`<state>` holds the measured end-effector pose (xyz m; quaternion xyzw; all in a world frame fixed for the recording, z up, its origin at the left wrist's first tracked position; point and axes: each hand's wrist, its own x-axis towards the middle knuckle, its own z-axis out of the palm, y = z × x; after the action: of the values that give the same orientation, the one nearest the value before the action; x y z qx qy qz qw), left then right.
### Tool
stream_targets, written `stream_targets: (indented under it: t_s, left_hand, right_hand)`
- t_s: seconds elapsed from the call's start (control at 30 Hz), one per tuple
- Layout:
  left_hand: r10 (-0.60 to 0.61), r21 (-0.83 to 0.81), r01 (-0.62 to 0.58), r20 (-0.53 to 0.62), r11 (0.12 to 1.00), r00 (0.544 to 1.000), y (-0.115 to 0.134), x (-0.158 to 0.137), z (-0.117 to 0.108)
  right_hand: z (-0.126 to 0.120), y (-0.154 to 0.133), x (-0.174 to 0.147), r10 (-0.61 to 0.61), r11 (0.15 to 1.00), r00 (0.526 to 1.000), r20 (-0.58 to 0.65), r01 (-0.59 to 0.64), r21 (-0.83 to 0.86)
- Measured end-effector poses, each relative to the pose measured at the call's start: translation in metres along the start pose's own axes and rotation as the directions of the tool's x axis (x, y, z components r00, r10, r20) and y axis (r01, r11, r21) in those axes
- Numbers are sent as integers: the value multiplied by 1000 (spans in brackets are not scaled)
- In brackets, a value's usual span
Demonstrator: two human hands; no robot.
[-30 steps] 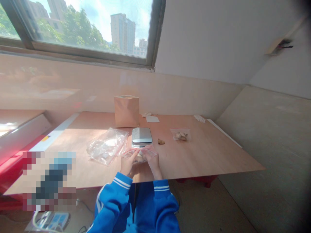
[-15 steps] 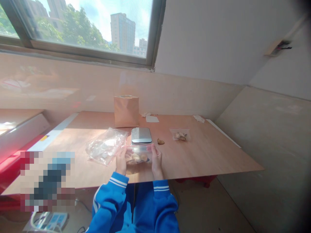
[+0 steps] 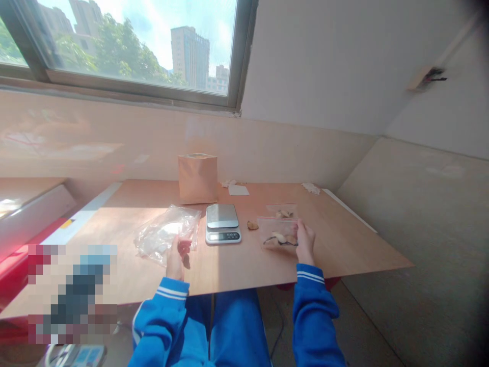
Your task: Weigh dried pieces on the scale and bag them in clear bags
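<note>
My right hand (image 3: 306,242) pinches the right edge of a clear zip bag (image 3: 277,237), which holds pale and dark dried slices. This bag is just in front of a second zip bag (image 3: 283,211) with similar pieces and partly covers it. My left hand (image 3: 176,259) is by the near edge of a heap of clear plastic bags (image 3: 164,232), its fingers loosely bent with nothing clearly in them. A small brown patch under those fingers cannot be made out. Between the hands stands a digital scale (image 3: 222,224) with a bare plate. One brown dried piece (image 3: 252,225) lies right of it.
Behind the scale stands an open brown paper bag (image 3: 197,179). A white card (image 3: 239,190) and crumpled paper (image 3: 311,188) lie along the back of the wooden table (image 3: 344,244). A wall rises at the right, with a window (image 3: 145,46) above the table.
My right hand has carried the filled zip bag rightward from in front of the scale. My left hand has released it and moved left. The scale's display now shows.
</note>
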<state>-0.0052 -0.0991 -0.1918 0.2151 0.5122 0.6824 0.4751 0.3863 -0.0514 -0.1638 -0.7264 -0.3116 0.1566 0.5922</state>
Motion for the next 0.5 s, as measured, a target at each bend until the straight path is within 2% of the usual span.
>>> stream_targets:
  t_s: [0.1, 0.17, 0.23, 0.3, 0.37, 0.43, 0.5]
  left_hand:
    - [6, 109, -15, 81, 994, 997, 1, -6, 6]
    - [-14, 163, -10, 146, 987, 989, 2, -9, 8]
    - [-77, 206, 36, 199, 978, 977, 3, -13, 8]
    - [-144, 233, 90, 228, 968, 963, 3, -16, 7]
    - [-163, 260, 98, 242, 961, 957, 5, -18, 5]
    - [-111, 306, 32, 244, 952, 963, 9, -16, 3]
    - [-3, 350, -85, 245, 933, 970, 18, -8, 1]
  right_hand:
    - [-11, -8, 39, -21, 989, 997, -81, 8, -148]
    - [-8, -9, 42, -68, 969, 984, -162, 26, -246]
    - [3, -2, 30, -172, 911, 968, -185, 85, -403]
    - [17, 10, 12, -267, 819, 958, -103, 170, -548]
    - [29, 23, -2, -293, 747, 956, 15, 238, -621]
    - [38, 29, -6, -282, 705, 955, 91, 271, -655]
    - [40, 27, -3, -269, 681, 956, 118, 276, -678]
